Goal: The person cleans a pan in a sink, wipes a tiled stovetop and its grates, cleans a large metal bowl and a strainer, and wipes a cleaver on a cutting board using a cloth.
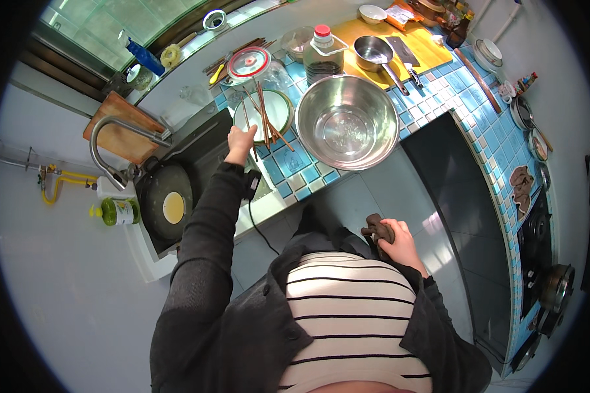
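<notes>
My left hand (242, 143) is at the left rim of a white plate (276, 110) with a green edge. Several brown chopsticks (263, 114) lie loosely crossed over that plate, one passing right by my thumb. Whether my fingers grip this chopstick, the rim or nothing is not clear. Low in front of my body, my right hand (399, 243) holds a bunched brown cloth (379, 230). A large stainless steel basin (349, 123) stands right of the plate, with some wet-looking marks on its bottom.
Left is a dark sink (209, 135) with a frying pan (152, 206) and curved faucet (103, 127). Behind the basin stand a plastic jug (323, 61) and a yellow cutting board (432, 46) bearing a saucepan (373, 53) and cleaver (402, 50). A gas stove (536, 245) is far right.
</notes>
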`<state>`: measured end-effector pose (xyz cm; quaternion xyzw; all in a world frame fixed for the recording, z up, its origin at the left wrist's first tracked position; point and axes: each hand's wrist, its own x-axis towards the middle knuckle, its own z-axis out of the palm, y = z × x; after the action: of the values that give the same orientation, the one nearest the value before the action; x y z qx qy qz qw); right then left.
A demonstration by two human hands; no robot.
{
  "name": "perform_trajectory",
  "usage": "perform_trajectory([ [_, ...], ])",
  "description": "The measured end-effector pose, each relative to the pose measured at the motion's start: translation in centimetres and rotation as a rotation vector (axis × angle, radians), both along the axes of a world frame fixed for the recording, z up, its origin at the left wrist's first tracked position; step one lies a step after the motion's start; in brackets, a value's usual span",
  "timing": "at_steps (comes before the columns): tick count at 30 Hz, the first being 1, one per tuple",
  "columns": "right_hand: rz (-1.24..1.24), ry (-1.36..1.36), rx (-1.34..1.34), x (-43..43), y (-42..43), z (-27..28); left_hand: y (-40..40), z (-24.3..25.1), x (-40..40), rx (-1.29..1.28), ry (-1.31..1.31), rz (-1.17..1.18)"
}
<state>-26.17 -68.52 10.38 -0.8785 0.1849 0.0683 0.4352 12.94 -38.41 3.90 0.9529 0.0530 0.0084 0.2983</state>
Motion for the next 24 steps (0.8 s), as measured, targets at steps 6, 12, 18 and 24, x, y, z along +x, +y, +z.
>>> perform_trajectory([
  [6, -0.180, 0.061, -0.031, 0.9, 1.4, 1.1, -4.8, -1.8, 3.8, 0.108, 0.198, 0.009],
  [12, -0.232, 0.056, 0.024, 2.3, 2.6, 0.2, -5.9, -5.2, 5.6, -0.422, 0.533, 0.103],
  [18, -0.275, 0.097, 0.045, 4.6, 3.9, 0.8, -4.8, 1.3, 3.0, -1.358, 1.016, 0.248],
  [24, -0.238, 0.076, 0.029, 5.9, 4.1, -0.2, -3.1, 5.8, -1.0, -1.814, 1.549, 0.386],
])
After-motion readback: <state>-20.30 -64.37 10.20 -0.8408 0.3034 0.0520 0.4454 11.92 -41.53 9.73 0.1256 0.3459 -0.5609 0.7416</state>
